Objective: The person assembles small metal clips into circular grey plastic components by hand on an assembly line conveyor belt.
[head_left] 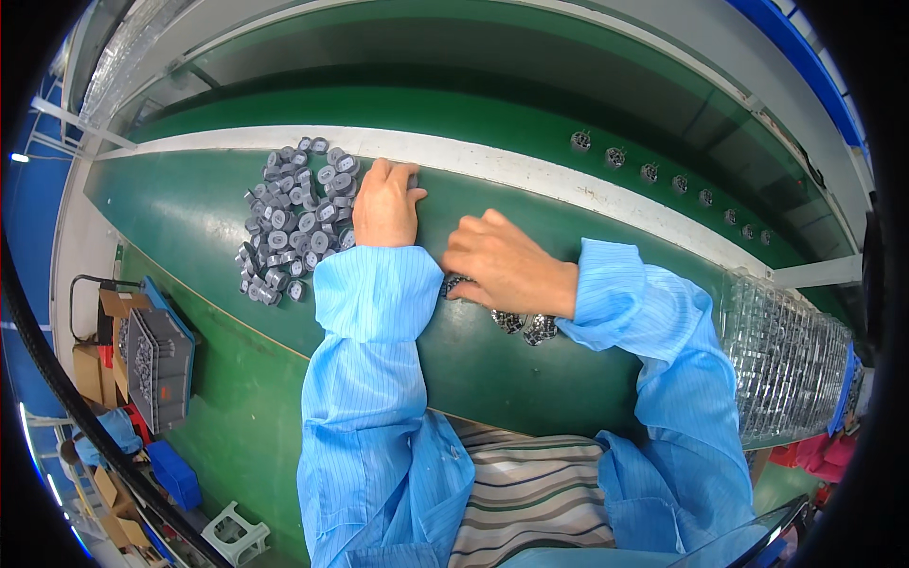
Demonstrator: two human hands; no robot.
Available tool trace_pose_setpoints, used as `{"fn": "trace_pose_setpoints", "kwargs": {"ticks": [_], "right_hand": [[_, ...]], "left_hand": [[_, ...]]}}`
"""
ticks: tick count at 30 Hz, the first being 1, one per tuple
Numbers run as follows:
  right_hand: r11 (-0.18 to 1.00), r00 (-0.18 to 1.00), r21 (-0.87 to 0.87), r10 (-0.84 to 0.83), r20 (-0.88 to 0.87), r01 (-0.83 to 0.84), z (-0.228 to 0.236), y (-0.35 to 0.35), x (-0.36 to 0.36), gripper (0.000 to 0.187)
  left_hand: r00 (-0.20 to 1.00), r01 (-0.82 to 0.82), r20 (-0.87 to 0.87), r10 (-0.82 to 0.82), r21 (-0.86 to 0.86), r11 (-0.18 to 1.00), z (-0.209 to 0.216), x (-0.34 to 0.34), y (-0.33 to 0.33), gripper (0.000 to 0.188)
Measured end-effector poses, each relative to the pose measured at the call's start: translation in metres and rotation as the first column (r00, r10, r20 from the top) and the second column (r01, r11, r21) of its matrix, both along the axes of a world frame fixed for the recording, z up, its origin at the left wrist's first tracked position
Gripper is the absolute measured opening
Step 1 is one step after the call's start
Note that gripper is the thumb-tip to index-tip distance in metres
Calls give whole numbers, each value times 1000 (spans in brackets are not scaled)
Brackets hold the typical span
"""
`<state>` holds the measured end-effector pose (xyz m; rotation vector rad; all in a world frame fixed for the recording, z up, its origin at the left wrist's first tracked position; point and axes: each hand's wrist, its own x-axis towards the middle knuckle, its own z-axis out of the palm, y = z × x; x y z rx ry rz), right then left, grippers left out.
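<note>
My left hand (386, 204) is at the right side of a loose pile of small round grey plastic caps (279, 218), close to the white strip. Its fingers are curled round one grey cap (413, 182), which shows only in part beside the thumb. Over the green tabletop, my right hand (507, 262) is closed in a pinch on a small black-and-silver part (454, 283), mostly covered by the fingers. Two similar black-and-silver parts (539, 329) lie on the table just below the right wrist.
Past the white strip (473, 170), a row of several metallic parts stands on a green belt (530, 123). Stacked clear trays of shiny parts (791, 355) sit at the right. On the floor at left are a grey crate (163, 364), a blue bin (175, 476) and a pale stool (234, 535).
</note>
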<state>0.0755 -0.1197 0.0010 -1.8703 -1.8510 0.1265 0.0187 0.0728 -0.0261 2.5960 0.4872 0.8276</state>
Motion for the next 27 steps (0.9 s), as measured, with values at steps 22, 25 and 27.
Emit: {"fn": "trace_pose_setpoints", "kwargs": {"ticks": [22,25,27], "right_hand": [[992,932,-17,-121,-341,123,-13,-43,90,11],[991,995,107,-86,43,81,-3,-47,89,9],[970,892,239,-68,447,-46,12,-42,79,9]], "left_hand": [[982,156,-100,-159,-46,987,-4,-1,-16,42],[991,128,4,-135,-348,929,5,7,-32,39],[974,223,141,-176,-489,843,0,7,-36,37]]}}
